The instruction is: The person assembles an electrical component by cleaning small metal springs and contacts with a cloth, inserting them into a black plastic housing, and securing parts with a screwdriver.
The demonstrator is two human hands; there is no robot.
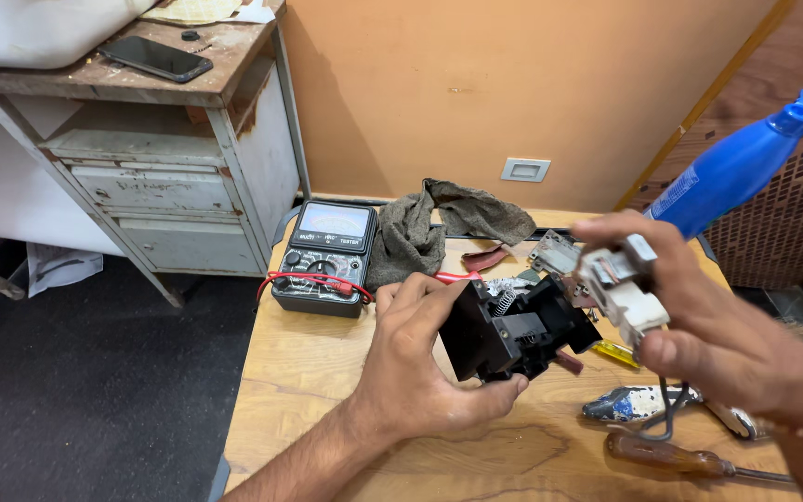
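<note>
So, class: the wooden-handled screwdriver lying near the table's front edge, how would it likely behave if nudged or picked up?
The screwdriver would probably stay stiff, with its solid wooden handle and metal shaft. Its rounded handle suggests it may roll across the flat wooden table if pushed sideways. It lies near the table's front edge, below the right hand, so a roll could perhaps carry it off.

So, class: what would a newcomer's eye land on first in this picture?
The two hands at centre: the left hand grips a black housing, the right hand holds a white part beside it. Behind them, a multimeter sits on the wooden table, and a blue bottle stands far right.
</note>
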